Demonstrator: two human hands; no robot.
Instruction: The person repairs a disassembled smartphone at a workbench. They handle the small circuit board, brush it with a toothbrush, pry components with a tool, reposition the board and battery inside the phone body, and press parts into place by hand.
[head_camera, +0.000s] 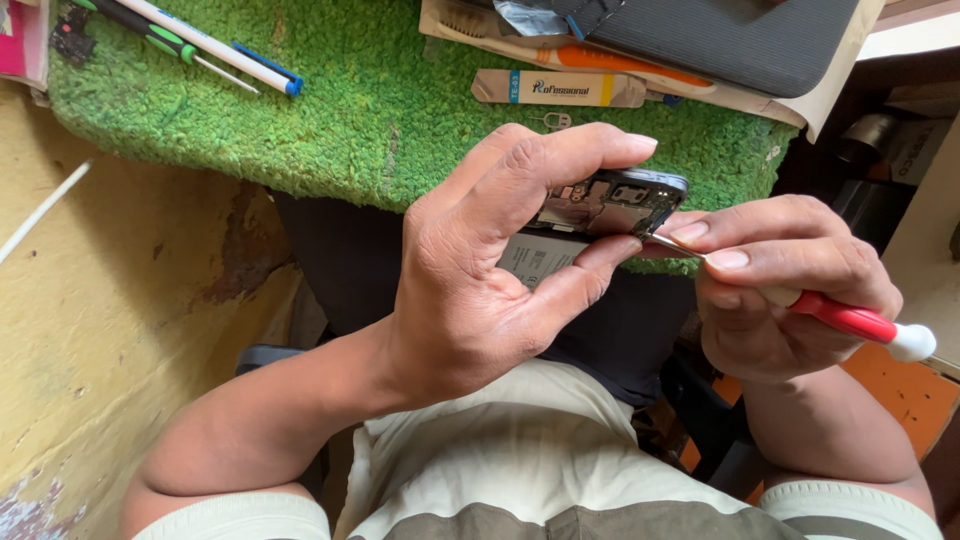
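Left hand (470, 270) gripping opened phone (610, 203), right hand (775, 285) applying red-handled screwdriver (845, 318)

An opened dark phone (600, 205), back cover off, circuit parts and battery exposed, tilted in mid-air. A red-handled, white-capped screwdriver (850, 320) points its metal tip at the phone's edge.

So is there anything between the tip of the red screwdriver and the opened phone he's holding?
Nothing visible. The right hand holds the red-handled screwdriver, and its metal tip already reaches the lower corner of the opened phone. The left hand grips the phone by its edges, thumb just below the tip, not across it.
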